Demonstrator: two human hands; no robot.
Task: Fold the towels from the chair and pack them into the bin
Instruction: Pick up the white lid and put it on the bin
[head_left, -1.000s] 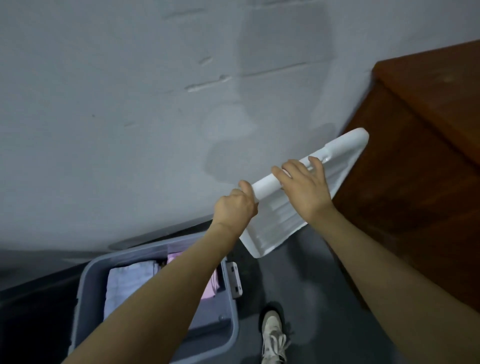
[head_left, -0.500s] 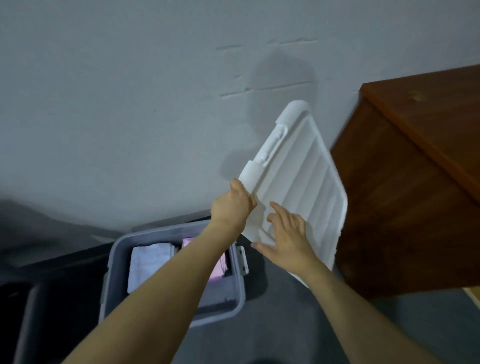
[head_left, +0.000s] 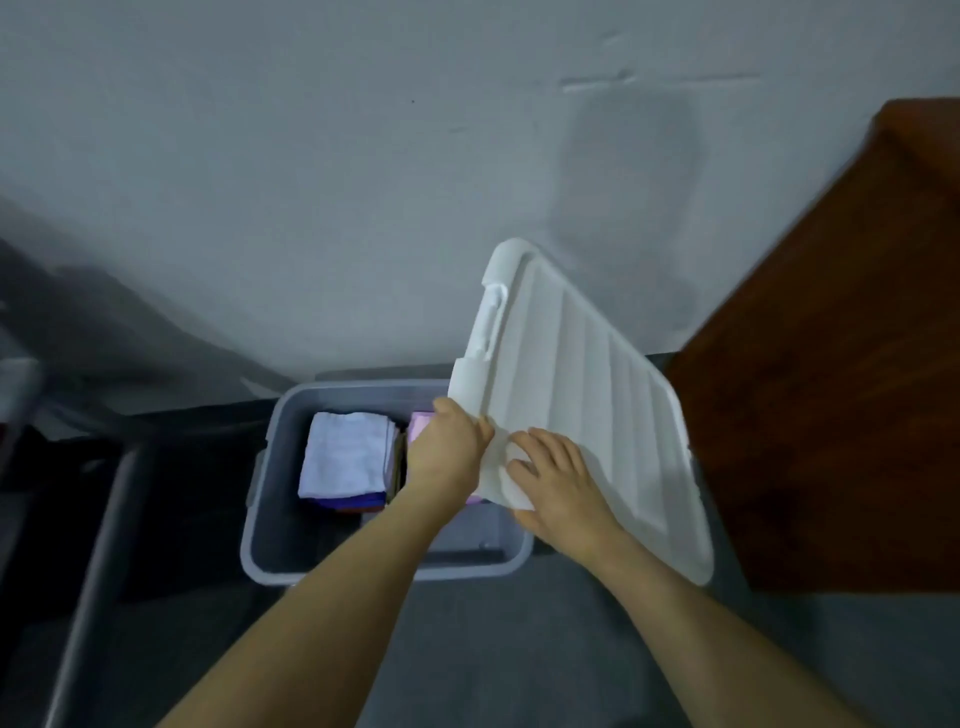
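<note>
A grey plastic bin (head_left: 260, 525) stands on the floor against the wall. Inside it lies a stack of folded towels, a white towel (head_left: 345, 452) on top and a pink towel (head_left: 420, 426) beside it, partly hidden by my arm. I hold a white ribbed lid (head_left: 587, 405) tilted above the bin's right side. My left hand (head_left: 449, 444) grips the lid's near left edge. My right hand (head_left: 558, 480) clasps its near corner, fingers spread on top.
A brown wooden cabinet (head_left: 841, 395) stands at the right, close behind the lid. A dark chair frame with a grey metal leg (head_left: 98, 545) stands left of the bin. The grey wall (head_left: 311, 182) rises behind; grey floor (head_left: 519, 649) lies in front.
The lid has come down from an upright tilt toward the bin's right side. My right hand has shifted to its near corner. My view has dropped, showing more of the bin.
</note>
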